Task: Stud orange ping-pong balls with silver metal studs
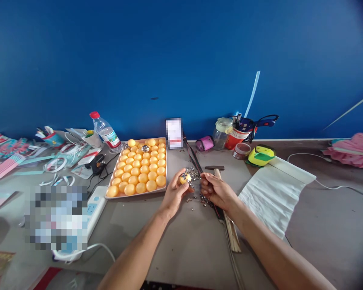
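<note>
My left hand [173,197] grips a small orange ball [185,177] partly covered with dark and silvery bits. Close to its right, my right hand [214,189] is closed, thumb and fingertips together; whatever they pinch is too small to make out. Shiny metal studs [192,173] lie heaped behind and between the hands, with a few scattered nearer me. A hammer [231,233] rests under my right forearm, its head [214,167] beyond the hand. Left of my hands, a shallow tray [139,193] holds rows of similar orange balls; one silver-covered ball [145,148] sits among them.
Behind stand a water bottle [109,135], a blurred phone-like panel [174,133], a purple roll [205,143], a clear jar [223,133] and a red cup [236,139] of tools. A power strip [94,207] lies left; a white sheet [270,193] and a yellow-green item [261,155] lie right.
</note>
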### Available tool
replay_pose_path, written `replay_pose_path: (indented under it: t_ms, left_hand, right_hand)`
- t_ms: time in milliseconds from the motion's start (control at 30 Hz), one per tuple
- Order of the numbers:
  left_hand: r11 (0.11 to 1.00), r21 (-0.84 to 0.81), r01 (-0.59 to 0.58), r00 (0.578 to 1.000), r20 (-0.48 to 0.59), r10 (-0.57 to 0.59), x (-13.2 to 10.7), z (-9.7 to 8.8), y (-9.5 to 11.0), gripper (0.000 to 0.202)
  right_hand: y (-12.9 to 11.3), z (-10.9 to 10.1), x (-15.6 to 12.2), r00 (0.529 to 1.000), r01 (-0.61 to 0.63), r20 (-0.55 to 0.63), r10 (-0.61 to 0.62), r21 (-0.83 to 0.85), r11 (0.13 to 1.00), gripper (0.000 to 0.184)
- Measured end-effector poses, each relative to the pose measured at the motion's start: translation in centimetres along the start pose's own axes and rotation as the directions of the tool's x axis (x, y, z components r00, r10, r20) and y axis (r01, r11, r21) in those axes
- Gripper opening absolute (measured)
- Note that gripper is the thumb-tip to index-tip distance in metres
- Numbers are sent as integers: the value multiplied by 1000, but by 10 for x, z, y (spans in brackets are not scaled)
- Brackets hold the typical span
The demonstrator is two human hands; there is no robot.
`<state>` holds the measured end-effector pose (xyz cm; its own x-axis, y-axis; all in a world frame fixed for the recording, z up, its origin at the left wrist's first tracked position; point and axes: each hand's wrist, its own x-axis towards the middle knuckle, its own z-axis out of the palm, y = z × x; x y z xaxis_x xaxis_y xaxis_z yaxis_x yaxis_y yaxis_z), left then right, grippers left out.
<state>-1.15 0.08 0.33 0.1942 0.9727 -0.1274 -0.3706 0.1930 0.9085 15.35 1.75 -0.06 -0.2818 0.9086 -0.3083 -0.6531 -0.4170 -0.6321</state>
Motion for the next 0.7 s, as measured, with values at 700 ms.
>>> replay_pose_path:
  t_ms: [700]
  left_hand:
    - [984, 176, -20, 1000, 20, 16, 0, 1, -2, 47]
  right_hand:
    - [1, 2, -1, 986, 168, 21, -166, -108, 980, 14]
